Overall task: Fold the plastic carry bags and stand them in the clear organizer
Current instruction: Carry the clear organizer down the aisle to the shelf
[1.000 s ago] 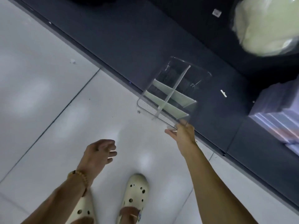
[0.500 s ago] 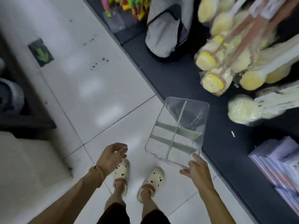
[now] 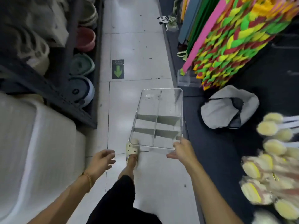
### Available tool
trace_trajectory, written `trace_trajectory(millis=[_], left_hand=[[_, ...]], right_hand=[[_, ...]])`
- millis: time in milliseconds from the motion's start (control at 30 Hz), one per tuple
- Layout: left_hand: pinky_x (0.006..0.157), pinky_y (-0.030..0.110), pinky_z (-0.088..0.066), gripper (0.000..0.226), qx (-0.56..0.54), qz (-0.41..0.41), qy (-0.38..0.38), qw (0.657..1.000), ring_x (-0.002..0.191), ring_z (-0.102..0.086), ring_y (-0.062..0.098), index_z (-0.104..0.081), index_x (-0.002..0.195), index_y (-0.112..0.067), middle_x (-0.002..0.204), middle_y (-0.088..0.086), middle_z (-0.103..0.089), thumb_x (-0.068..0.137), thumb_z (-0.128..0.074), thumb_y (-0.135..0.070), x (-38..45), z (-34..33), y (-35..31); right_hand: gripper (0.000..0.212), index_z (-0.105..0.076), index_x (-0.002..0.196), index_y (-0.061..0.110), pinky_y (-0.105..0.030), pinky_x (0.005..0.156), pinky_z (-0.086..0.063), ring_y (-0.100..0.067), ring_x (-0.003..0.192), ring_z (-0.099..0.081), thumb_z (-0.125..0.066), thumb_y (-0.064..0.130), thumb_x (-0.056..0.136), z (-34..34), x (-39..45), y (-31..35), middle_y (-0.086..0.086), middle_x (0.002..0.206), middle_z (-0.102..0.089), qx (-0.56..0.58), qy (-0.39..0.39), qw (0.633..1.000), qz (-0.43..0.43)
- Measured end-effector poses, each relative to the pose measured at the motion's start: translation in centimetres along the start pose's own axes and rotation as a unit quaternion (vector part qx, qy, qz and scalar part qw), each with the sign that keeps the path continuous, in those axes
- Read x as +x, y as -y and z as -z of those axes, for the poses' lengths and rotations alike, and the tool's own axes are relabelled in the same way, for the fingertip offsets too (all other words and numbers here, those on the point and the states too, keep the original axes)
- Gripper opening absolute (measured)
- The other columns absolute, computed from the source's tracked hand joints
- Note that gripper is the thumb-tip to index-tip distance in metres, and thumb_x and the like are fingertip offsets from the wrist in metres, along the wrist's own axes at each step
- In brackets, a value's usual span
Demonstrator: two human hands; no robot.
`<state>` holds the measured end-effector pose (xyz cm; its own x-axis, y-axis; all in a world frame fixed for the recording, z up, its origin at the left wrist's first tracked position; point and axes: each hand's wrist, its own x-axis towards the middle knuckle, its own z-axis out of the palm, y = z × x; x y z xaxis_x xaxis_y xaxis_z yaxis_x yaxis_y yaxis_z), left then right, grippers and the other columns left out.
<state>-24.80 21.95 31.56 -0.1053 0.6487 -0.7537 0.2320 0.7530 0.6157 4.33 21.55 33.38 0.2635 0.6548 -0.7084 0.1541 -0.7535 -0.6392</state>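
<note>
In the aisle now, off the dark shelf edge: right hand (image 3: 181,152) grip pinches the clear organizer (image 3: 157,120) near corner, carried mid-air, empty. Left hand (image 3: 102,160) loose, empty. No bags visible; folding not started.

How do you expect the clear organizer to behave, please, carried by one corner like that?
The clear organizer probably stays stiff: its walls and dividers look straight though only the right hand grips its near corner. It seems light, being held out by one hand. The glossy plastic may be slippery, and it could tilt away from that corner.
</note>
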Motion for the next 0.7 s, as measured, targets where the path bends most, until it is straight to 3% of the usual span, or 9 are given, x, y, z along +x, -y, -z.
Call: trace_trajectory(millis=[67,133,233,300,400,467,600,700], left_hand=[[0.076,0.031,-0.050,0.012,-0.012,0.001,-0.006,1.000,0.088,-0.064,0.023,-0.062,0.104,-0.010,0.099,0.007,-0.064,0.095,-0.054,-0.013,3.3,1.4,-3.2],[0.072,0.030,-0.050,0.012,-0.015,0.005,-0.012,1.000,0.085,-0.064,0.023,-0.062,0.104,-0.008,0.097,0.008,-0.064,0.095,-0.054,-0.011,7.1,2.1,-7.2],[0.070,0.029,-0.049,0.014,-0.010,0.004,-0.014,1.000,0.084,-0.063,0.023,-0.061,0.107,-0.006,0.095,0.008,-0.064,0.095,-0.054,-0.011,11.8,1.9,-14.4],[0.072,0.029,-0.050,0.014,-0.012,-0.018,0.003,1.000,0.087,-0.064,0.022,-0.061,0.106,-0.009,0.097,0.006,-0.065,0.095,-0.055,-0.013,14.5,1.1,-19.7],[0.078,0.030,-0.051,0.012,-0.023,-0.049,0.030,0.998,0.091,-0.065,0.020,-0.062,0.104,-0.013,0.099,0.004,-0.066,0.095,-0.055,-0.015,18.5,-0.9,-27.8],[0.078,0.031,-0.051,0.009,-0.029,-0.064,0.041,0.997,0.087,-0.066,0.019,-0.062,0.100,-0.014,0.096,0.004,-0.066,0.094,-0.055,-0.014,21.5,-2.6,-32.8],[0.080,0.034,-0.052,0.010,-0.033,-0.073,0.034,0.996,0.086,-0.067,0.020,-0.063,0.101,-0.011,0.094,0.005,-0.066,0.094,-0.055,-0.013,28.1,-5.7,-41.9],[0.083,0.034,-0.053,0.015,-0.020,-0.061,0.014,0.998,0.092,-0.066,0.022,-0.062,0.107,-0.011,0.100,0.006,-0.066,0.095,-0.054,-0.015,32.7,-6.7,-47.2]], right_hand=[[0.029,-0.054,0.111,0.017,-0.036,0.076,-0.056,-0.031,0.080,-0.071,-0.042,0.007,0.086,-0.4,3.6,5.0,-0.005,0.096,-0.064,-0.030,0.022,0.999,0.009],[0.036,-0.051,0.118,0.021,-0.044,0.084,-0.056,-0.029,0.074,-0.072,-0.040,0.008,0.086,-0.3,6.8,9.2,-0.002,0.099,-0.063,-0.034,0.027,0.999,0.008],[0.048,-0.046,0.133,0.018,-0.047,0.095,-0.050,-0.027,0.067,-0.073,-0.038,0.011,0.087,1.1,9.8,14.0,0.000,0.127,-0.053,-0.008,0.026,0.999,-0.017],[0.046,-0.048,0.132,0.016,-0.048,0.098,-0.048,-0.026,0.069,-0.073,-0.037,0.012,0.088,3.0,11.1,16.3,-0.007,0.129,-0.054,0.001,0.018,0.999,-0.032],[0.037,-0.060,0.116,0.021,-0.051,0.092,-0.052,-0.022,0.077,-0.073,-0.035,0.012,0.091,6.0,13.3,19.2,-0.011,0.116,-0.062,-0.002,-0.010,1.000,-0.025],[0.035,-0.066,0.106,0.024,-0.044,0.081,-0.058,-0.022,0.085,-0.071,-0.035,0.012,0.094,7.8,15.7,21.2,-0.014,0.110,-0.065,0.009,-0.033,0.999,-0.016],[0.037,-0.066,0.106,0.026,-0.039,0.075,-0.060,-0.018,0.085,-0.070,-0.036,0.008,0.095,10.6,23.5,26.5,-0.005,0.102,-0.071,0.018,-0.059,0.998,-0.012],[0.028,-0.066,0.103,0.023,-0.037,0.073,-0.060,-0.024,0.087,-0.068,-0.039,0.015,0.098,11.7,31.1,32.2,-0.012,0.099,-0.069,0.005,-0.048,0.999,0.005]])
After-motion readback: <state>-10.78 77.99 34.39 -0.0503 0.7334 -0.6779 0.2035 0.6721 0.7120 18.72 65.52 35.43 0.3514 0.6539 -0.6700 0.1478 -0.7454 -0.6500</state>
